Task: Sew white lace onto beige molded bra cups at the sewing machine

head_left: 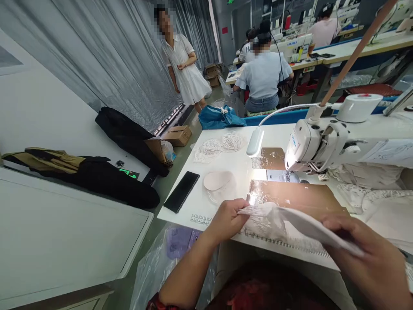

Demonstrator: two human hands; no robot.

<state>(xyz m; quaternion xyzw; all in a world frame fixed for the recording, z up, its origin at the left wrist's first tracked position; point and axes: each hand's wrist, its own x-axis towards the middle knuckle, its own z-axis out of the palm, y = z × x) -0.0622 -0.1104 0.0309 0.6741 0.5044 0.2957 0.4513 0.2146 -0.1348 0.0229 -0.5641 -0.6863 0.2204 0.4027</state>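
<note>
My left hand (pixel 229 218) pinches the gathered lace end of a white bra cup piece (pixel 274 217) at the front edge of the sewing table. The piece's smooth padded edge runs right into my right hand (pixel 358 247), whose thumb and fingers close around it. Sheer fabric hangs between the two hands above the ruler strip (pixel 290 243). Beyond them is the sewing machine (pixel 309 146), its lamp lit over the needle area. To the left of my hands lies a beige cup pad (pixel 218 181) on sheer fabric.
A black phone (pixel 182 191) lies at the table's left edge. Behind it are lace pieces (pixel 222 145) and a blue bag (pixel 222 117). More white fabric (pixel 374 196) is piled right of the machine. One person (pixel 187 64) stands ahead; others sit at machines.
</note>
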